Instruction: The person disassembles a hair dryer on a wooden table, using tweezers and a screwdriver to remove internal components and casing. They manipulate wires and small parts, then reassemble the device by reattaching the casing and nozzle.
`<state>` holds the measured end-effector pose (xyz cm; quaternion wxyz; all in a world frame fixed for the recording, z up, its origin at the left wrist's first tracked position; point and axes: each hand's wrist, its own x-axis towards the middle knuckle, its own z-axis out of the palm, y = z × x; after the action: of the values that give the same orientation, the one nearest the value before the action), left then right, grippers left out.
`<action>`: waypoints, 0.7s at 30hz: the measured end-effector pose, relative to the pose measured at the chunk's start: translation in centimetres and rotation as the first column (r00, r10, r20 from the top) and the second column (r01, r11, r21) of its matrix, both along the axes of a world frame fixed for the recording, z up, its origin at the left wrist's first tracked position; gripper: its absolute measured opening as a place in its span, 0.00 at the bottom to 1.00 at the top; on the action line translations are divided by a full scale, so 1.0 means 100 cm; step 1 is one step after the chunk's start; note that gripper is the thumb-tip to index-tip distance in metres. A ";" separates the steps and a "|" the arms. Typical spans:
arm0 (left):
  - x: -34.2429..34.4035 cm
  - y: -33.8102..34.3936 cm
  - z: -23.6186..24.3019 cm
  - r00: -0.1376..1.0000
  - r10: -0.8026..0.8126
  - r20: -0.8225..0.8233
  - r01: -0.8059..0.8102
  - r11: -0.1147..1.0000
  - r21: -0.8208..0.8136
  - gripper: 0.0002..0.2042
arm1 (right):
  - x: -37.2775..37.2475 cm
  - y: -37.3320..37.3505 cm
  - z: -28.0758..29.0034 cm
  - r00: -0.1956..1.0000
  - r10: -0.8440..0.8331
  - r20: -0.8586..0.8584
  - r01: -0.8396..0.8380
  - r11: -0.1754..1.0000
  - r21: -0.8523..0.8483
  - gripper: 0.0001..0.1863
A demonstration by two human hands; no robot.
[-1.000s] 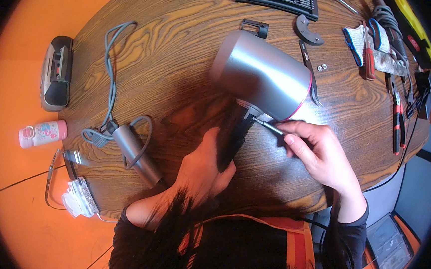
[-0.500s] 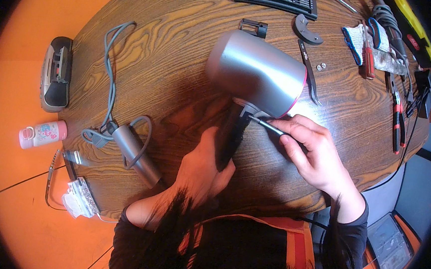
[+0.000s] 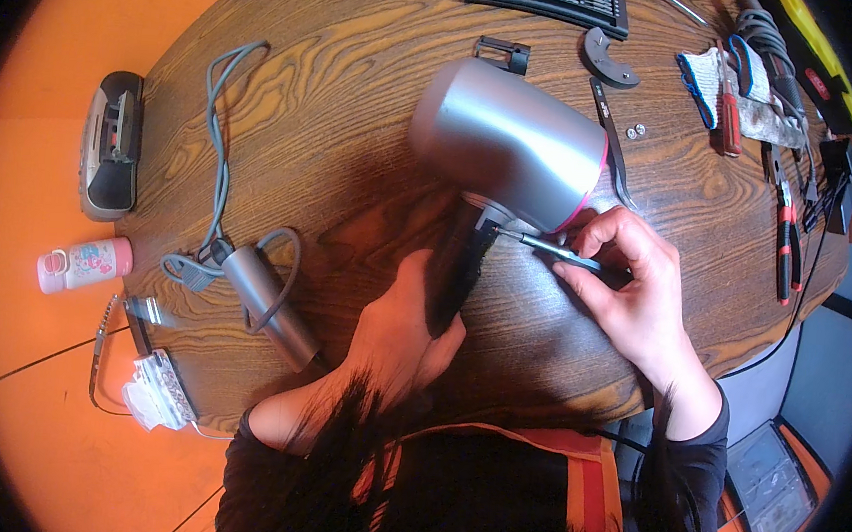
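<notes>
A silver hair dryer point(image 3: 514, 139) with a pink rim is tilted above the table. Its black inner handle point(image 3: 457, 273) is bare, and my left hand point(image 3: 397, 328) is wrapped round it from below. Between the thumb and fingers of my right hand point(image 3: 632, 285) is a slim precision screwdriver point(image 3: 551, 249). Its tip points at the top of the handle, just under the dryer's head; whether it touches a screw there I cannot tell. A silver handle sleeve point(image 3: 270, 309) with a grey cord point(image 3: 219, 143) lies left of my left hand.
Beyond the dryer are a bit case point(image 3: 548, 0), a dark curved part point(image 3: 606, 59), a black bracket point(image 3: 503, 54), tweezers point(image 3: 612, 146) and small round pieces point(image 3: 636, 132). Right: a red screwdriver point(image 3: 729, 114), gloves point(image 3: 701, 83), pliers point(image 3: 784, 232). Left: a radio point(image 3: 111, 145), a pink bottle point(image 3: 85, 265).
My right hand has shifted slightly back and to the right along the screwdriver, its fingers more curled, showing more of the shaft. The dryer and my left hand have hardly moved.
</notes>
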<state>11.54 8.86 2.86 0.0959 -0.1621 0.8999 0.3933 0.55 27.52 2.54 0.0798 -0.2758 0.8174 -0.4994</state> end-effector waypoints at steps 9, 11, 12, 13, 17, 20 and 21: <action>0.001 -0.004 -0.005 0.996 0.061 -0.065 -0.057 0.997 0.056 0.27 | -0.002 0.007 0.006 0.955 0.048 0.294 0.009 0.982 -0.188 0.13; 0.000 -0.006 -0.007 0.993 0.085 -0.082 -0.076 0.992 0.105 0.28 | -0.002 0.006 0.008 0.919 0.034 0.393 0.051 0.978 -0.204 0.14; 0.000 -0.008 -0.008 0.993 0.089 -0.084 -0.078 0.989 0.128 0.28 | -0.002 0.006 0.008 0.893 0.031 0.448 0.067 0.977 -0.201 0.14; 0.000 -0.010 -0.010 0.991 0.104 -0.089 -0.088 0.983 0.162 0.29 | -0.003 0.006 0.009 0.868 0.059 0.493 0.037 0.983 -0.182 0.16; 0.001 -0.014 -0.017 0.961 0.277 -0.025 -0.241 0.875 0.419 0.25 | -0.003 0.002 0.005 0.804 0.107 0.585 -0.040 0.991 -0.126 0.17; 0.003 -0.016 -0.022 0.951 0.307 -0.035 -0.244 0.814 0.527 0.25 | -0.002 -0.003 -0.001 0.859 0.143 0.491 -0.159 0.987 -0.008 0.15; 0.004 -0.018 -0.023 0.949 0.313 -0.034 -0.246 0.805 0.540 0.24 | -0.002 -0.005 -0.002 0.834 0.170 0.525 -0.198 0.980 -0.003 0.15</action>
<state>11.93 7.10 0.52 0.0230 -0.2362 0.7267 0.6447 0.39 27.03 2.35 0.3536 -0.2050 0.7471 -0.5242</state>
